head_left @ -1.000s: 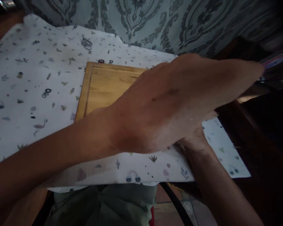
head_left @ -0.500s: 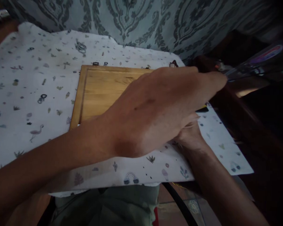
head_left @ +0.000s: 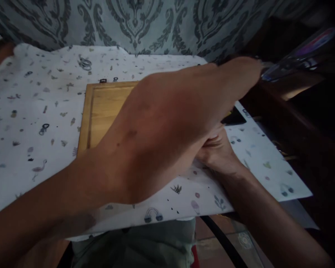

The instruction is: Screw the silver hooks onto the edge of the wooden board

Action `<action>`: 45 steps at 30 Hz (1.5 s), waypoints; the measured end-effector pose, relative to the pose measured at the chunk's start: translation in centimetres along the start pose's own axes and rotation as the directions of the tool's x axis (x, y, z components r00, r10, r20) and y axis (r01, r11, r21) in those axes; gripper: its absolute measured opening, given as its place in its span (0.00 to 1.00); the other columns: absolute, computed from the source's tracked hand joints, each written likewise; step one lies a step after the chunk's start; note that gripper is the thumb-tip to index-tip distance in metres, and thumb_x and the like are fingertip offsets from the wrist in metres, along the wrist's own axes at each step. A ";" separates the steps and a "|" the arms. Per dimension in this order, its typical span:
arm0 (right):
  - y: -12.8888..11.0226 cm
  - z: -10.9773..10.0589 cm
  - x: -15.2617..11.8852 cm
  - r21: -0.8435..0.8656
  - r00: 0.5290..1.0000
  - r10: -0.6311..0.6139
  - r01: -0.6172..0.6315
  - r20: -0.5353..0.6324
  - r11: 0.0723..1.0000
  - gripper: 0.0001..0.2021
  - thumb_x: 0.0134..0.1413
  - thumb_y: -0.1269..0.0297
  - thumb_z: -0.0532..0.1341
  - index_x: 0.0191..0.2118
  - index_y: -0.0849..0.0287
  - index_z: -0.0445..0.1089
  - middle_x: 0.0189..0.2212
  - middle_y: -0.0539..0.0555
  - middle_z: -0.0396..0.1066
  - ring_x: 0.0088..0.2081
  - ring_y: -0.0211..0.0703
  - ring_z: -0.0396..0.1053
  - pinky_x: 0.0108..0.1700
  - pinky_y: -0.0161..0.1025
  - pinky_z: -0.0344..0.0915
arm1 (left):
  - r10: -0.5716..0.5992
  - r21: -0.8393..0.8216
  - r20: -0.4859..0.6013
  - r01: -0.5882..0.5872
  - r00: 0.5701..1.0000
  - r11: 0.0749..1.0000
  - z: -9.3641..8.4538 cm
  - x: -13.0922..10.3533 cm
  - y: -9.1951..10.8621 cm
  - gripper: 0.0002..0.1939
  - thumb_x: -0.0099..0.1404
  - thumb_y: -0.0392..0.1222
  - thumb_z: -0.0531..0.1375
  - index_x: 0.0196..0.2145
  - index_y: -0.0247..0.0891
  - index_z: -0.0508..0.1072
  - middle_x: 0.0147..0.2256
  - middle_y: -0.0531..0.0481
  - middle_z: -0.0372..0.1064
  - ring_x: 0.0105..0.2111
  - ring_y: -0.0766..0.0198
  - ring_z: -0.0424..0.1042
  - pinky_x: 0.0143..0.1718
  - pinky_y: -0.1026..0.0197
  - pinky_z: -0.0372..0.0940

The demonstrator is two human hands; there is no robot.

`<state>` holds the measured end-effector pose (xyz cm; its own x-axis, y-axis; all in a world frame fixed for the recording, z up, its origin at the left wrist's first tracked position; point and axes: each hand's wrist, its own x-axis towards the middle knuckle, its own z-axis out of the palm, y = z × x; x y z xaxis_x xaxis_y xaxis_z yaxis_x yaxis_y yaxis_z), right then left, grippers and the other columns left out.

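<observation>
My left hand point(head_left: 167, 119) reaches across the view with its back toward me, over the right part of a wooden board point(head_left: 104, 115) with a raised rim. Its fingers are mostly hidden behind the hand. Below its palm edge, my right hand point(head_left: 214, 149) is partly covered, its visible part curled closed. What either hand holds is hidden. A black object with a bit of yellow point(head_left: 234, 116) lies beside the hands. Past the left hand's far end, a clear plastic thing with a coloured label point(head_left: 298, 54) shows; I cannot tell whether they touch.
A white printed cloth point(head_left: 56, 96) covers the table. Small dark hardware pieces point(head_left: 103, 80) stand at the board's far edge. A patterned grey wall point(head_left: 153, 26) rises behind the table. Dark furniture point(head_left: 298, 130) is on the right.
My left hand has risen slightly and covers more of the board. More of the black object shows beside the hands. The view has shifted and tilted a little.
</observation>
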<state>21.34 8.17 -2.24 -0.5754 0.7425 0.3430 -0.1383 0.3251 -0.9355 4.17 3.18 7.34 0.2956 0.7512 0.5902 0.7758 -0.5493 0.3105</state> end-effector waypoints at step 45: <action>0.1 -0.4 -0.2 -0.115 0.994 0.076 -0.067 0.081 0.991 0.05 0.57 0.67 0.67 0.36 0.63 0.78 0.26 0.50 0.77 0.26 0.34 0.72 0.29 0.29 0.69 | 0.040 -0.165 -0.006 -0.040 0.999 0.986 -0.1 -0.5 -0.8 0.06 0.64 0.35 0.64 0.37 0.44 0.74 0.34 0.59 0.77 0.31 0.68 0.73 0.30 0.60 0.68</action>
<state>21.79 8.31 -2.37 -0.6473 0.7155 0.2628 -0.0063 0.3397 -0.9405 3.34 3.22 6.92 0.3228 0.7262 0.6069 0.6608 -0.6320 0.4048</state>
